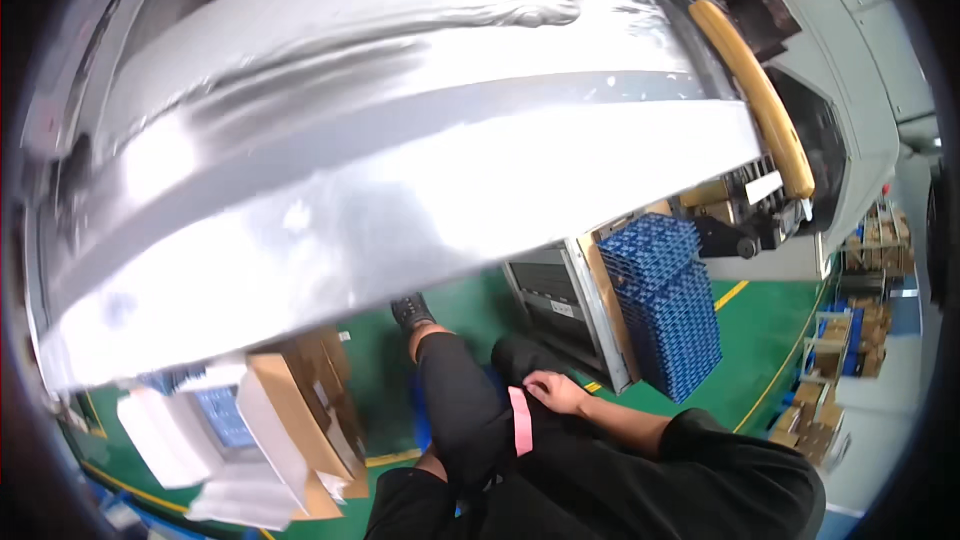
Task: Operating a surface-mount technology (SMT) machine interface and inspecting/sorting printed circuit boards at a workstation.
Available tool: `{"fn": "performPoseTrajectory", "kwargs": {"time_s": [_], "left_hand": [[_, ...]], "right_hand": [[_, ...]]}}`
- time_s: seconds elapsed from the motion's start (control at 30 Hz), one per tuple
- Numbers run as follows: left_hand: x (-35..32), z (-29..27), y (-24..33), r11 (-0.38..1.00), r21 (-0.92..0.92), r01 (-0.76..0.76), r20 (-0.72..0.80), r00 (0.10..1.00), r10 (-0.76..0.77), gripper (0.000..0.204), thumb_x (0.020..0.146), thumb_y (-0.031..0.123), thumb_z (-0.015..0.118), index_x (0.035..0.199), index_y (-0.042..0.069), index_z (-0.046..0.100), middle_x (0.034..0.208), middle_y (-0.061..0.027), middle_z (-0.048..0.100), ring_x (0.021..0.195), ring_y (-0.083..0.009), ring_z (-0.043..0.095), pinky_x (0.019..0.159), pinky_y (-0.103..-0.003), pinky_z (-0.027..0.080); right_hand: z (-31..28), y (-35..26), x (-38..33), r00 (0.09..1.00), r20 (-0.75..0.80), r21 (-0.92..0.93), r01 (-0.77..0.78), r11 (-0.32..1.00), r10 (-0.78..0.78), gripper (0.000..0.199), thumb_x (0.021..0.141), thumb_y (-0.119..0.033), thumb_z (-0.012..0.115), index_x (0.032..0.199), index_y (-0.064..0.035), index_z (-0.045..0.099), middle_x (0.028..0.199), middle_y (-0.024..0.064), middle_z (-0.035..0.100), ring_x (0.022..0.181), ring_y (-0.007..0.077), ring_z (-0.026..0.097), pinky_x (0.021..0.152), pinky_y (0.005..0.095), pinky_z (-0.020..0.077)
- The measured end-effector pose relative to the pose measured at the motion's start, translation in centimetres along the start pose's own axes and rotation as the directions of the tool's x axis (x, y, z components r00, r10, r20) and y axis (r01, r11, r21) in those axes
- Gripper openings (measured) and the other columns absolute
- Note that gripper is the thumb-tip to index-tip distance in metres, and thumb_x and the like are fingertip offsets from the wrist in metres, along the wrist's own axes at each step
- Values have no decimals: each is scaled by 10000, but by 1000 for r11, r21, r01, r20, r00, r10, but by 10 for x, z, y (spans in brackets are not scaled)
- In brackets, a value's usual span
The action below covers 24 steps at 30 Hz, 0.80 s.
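Green floor (750, 340) below, pink strip (521, 422) just left of curled right hand (560, 393), any grip unclear.

The thigh (455, 395) hides the left hand; the upper edge crops the machine (420, 200).

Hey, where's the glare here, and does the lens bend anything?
Head view: glare whitens the front of the metal table, with a bright patch at its left; head view: fisheye bows that front edge, and the corners go black; head view: the right hand and pink strip look fairly clear.
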<state>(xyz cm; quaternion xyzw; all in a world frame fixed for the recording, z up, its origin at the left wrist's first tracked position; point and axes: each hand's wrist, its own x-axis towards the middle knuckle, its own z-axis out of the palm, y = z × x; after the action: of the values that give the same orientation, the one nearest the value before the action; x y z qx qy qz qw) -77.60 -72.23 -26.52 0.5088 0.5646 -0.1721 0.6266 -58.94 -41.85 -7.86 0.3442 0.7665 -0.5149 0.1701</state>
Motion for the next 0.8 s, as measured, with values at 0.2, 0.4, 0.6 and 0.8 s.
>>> {"fn": "performPoseTrajectory", "kwargs": {"time_s": [0.2, 0.4, 0.6, 0.8], "left_hand": [[-36, -26, -64, 1000, -23, -3, 19, 1000, 3, 535, 959, 333, 555, 1404, 52, 463, 1423, -82, 473, 1353, -244, 374, 1125, -442, 296], [-48, -25, -91, 986, -145, 86, -53, 994, -95, 516, 966, 335, 549, 1391, 51, 476, 1388, -77, 496, 1313, -233, 404, 1097, -426, 320], [-86, -28, -81, 950, -303, 74, -142, 982, -122, 498, 974, 336, 543, 1378, 50, 489, 1353, -73, 519, 1274, -223, 435, 1069, -410, 344], [-94, -74, -106, 878, -478, 15, -269, 949, -163, 480, 981, 337, 537, 1364, 50, 501, 1318, -68, 542, 1234, -212, 465, 1041, -394, 369]], "right_hand": [[15, -27, 63, 923, -188, -85, 324, 942, -334, 174, 960, -148, 548, 1056, -28, 631, 965, 134, 677, 883, 275, 673, 804, 372, 545], [33, 87, 132, 707, -677, 397, 117, 910, 205, 144, 940, -90, 543, 1041, -43, 635, 856, 52, 671, 740, 171, 640, 699, 310, 529], [166, 322, 122, 969, -42, 640, -159, 751, 242, 231, 853, -134, 672, 1065, -54, 718, 947, 178, 718, 860, 309, 702, 761, 375, 547], [112, 198, 183, 971, -64, 446, -178, 877, 229, 235, 855, -169, 684, 1047, -41, 725, 964, 162, 723, 875, 289, 701, 783, 364, 545]]}}
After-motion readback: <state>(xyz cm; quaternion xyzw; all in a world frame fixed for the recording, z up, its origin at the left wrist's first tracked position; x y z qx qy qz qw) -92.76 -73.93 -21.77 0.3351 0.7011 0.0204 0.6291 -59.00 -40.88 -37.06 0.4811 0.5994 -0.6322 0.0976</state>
